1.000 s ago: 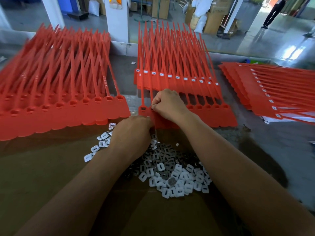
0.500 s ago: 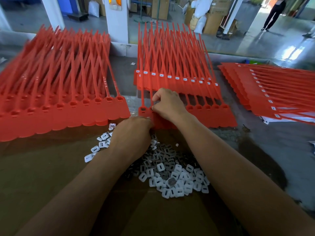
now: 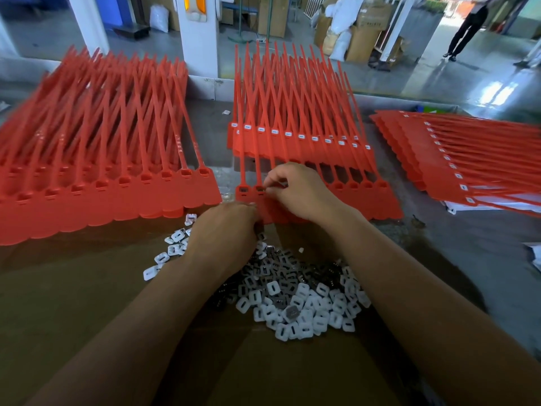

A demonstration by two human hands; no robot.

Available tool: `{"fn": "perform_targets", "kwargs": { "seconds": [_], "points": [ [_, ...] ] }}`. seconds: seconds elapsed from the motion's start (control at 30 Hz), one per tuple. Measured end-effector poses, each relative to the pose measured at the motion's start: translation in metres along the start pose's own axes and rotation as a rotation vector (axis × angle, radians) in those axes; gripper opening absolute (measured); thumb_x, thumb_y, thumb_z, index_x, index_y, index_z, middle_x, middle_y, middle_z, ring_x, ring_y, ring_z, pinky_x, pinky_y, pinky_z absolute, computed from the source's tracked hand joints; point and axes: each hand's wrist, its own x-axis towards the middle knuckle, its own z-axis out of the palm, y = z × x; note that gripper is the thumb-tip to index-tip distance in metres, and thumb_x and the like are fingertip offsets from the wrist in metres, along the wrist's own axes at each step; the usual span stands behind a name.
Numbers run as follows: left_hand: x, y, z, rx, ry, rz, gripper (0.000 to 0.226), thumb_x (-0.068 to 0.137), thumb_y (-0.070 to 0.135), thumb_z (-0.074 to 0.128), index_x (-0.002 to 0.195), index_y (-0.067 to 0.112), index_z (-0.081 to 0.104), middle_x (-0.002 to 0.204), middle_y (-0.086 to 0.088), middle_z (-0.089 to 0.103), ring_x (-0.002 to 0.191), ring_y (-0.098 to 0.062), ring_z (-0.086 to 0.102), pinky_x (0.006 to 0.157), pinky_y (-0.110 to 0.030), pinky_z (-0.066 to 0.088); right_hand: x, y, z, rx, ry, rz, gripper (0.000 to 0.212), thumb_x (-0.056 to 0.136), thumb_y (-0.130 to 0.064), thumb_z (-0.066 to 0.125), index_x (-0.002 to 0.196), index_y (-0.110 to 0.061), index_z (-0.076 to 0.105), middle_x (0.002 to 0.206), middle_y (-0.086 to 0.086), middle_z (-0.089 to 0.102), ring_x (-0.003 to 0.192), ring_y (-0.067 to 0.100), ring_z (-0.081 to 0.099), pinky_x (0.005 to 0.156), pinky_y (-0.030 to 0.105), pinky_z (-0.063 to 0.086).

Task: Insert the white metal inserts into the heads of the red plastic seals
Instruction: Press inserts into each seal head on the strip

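A row of red plastic seals [image 3: 363, 197] lies in front of me, heads toward me, straps pointing away. My right hand [image 3: 295, 191] is over the left end of that row, thumb and forefinger pinched at a seal head [image 3: 260, 189]; the insert between them is too small to make out. To its left another head [image 3: 243, 190] shows a dark fitted insert. My left hand [image 3: 225, 230] rests curled, palm down, at the near edge of the row; its fingers are hidden. A heap of white metal inserts [image 3: 295, 300] lies on brown cardboard [image 3: 73, 303] under my forearms.
A big stack of red seals with unfilled heads [image 3: 102, 177] lies at left. Behind the working row is a stack with white inserts [image 3: 292, 136], and another finished stack [image 3: 468, 165] at right. A person [image 3: 465, 27] stands far back on the shop floor.
My right hand has opened from a fist into a pinch and moved slightly right along the row. My left hand stays at the row's near edge.
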Motion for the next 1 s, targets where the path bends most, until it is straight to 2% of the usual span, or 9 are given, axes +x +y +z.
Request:
{"fn": "perform_targets", "kwargs": {
  "seconds": [0.1,0.17,0.4,0.6,0.7,0.8,0.87,0.93,1.0],
  "points": [
    [-0.001,0.0,-0.001,-0.01,0.0,0.003,0.028,0.09,0.015,0.044,0.108,0.021,0.065,0.111,0.0,0.065,0.098,-0.02,0.06,0.084,-0.036,0.048,-0.014,0.0,-0.008,-0.012,-0.035,-0.037,0.013,0.086,-0.014,0.063,0.097,-0.015,0.069,0.103,-0.005,0.062,0.093,0.004,0.05,0.074,0.012,0.034],
    [-0.001,0.0,-0.001,-0.021,-0.004,-0.002,0.027,0.09,0.014,0.045,0.105,0.02,0.066,0.107,0.0,0.065,0.094,-0.02,0.06,0.082,-0.036,0.048,-0.025,-0.002,-0.015,-0.017,-0.097,-0.046,0.014,0.085,-0.015,0.064,0.098,-0.014,0.069,0.096,-0.007,0.062,0.088,0.002,0.052,0.074,0.011,0.037],
    [0.001,0.002,-0.004,0.006,-0.063,-0.029,0.036,0.085,0.006,0.042,0.111,0.017,0.064,0.122,-0.001,0.06,0.11,-0.021,0.054,0.092,-0.037,0.044,-0.052,-0.004,-0.03,-0.055,-0.311,-0.035,0.016,0.084,-0.022,0.066,0.1,-0.019,0.069,0.085,-0.021,0.057,0.077,-0.011,0.051,0.069,0.001,0.04],
    [0.001,0.003,-0.005,0.011,-0.073,-0.029,0.037,0.085,0.009,0.042,0.114,0.017,0.063,0.124,-0.002,0.058,0.113,-0.021,0.052,0.093,-0.036,0.042,-0.057,-0.02,-0.026,-0.072,-0.383,-0.07,0.02,0.082,-0.023,0.068,0.101,-0.02,0.07,0.093,-0.014,0.065,0.083,-0.004,0.056,0.076,0.011,0.044],
    [0.002,0.002,-0.005,0.006,-0.071,-0.04,0.036,0.084,0.007,0.043,0.113,0.017,0.064,0.123,-0.002,0.059,0.112,-0.022,0.053,0.093,-0.036,0.043,-0.058,-0.025,-0.022,-0.138,-0.427,-0.081,0.024,0.08,-0.023,0.07,0.104,-0.017,0.067,0.089,-0.012,0.06,0.083,0.001,0.054,0.072,0.014,0.044],
    [0.002,0.002,-0.004,-0.005,-0.064,-0.049,0.038,0.083,0.005,0.042,0.111,0.016,0.064,0.123,-0.002,0.06,0.112,-0.022,0.054,0.093,-0.038,0.043,-0.06,-0.026,-0.022,-0.197,-0.466,-0.062,0.016,0.082,-0.021,0.068,0.097,-0.017,0.066,0.08,-0.016,0.052,0.082,0.004,0.052,0.071,0.019,0.042],
    [0.002,0.002,-0.004,-0.006,-0.058,-0.048,0.038,0.083,0.004,0.041,0.111,0.015,0.064,0.122,-0.002,0.06,0.112,-0.022,0.054,0.093,-0.038,0.043,-0.061,-0.026,-0.022,-0.225,-0.489,-0.06,0.007,0.086,-0.021,0.064,0.091,-0.017,0.063,0.082,-0.013,0.053,0.084,0.009,0.053,0.072,0.023,0.042],
    [0.002,0.002,-0.003,-0.003,-0.049,-0.043,0.039,0.084,0.004,0.041,0.112,0.016,0.064,0.123,-0.001,0.059,0.112,-0.021,0.054,0.093,-0.036,0.044,-0.062,-0.024,-0.023,-0.249,-0.508,-0.061,0.006,0.089,-0.023,0.059,0.088,-0.017,0.057,0.089,-0.005,0.055,0.088,0.014,0.054,0.073,0.028,0.043],
    [0.001,0.002,-0.003,-0.001,-0.043,-0.036,0.038,0.085,0.004,0.04,0.112,0.016,0.064,0.123,-0.001,0.06,0.111,-0.021,0.054,0.091,-0.036,0.044,-0.063,-0.023,-0.024,-0.216,-0.499,-0.045,0.011,0.092,-0.025,0.054,0.084,-0.018,0.052,0.087,-0.006,0.053,0.084,0.012,0.052,0.067,0.025,0.04]
  ]
}}
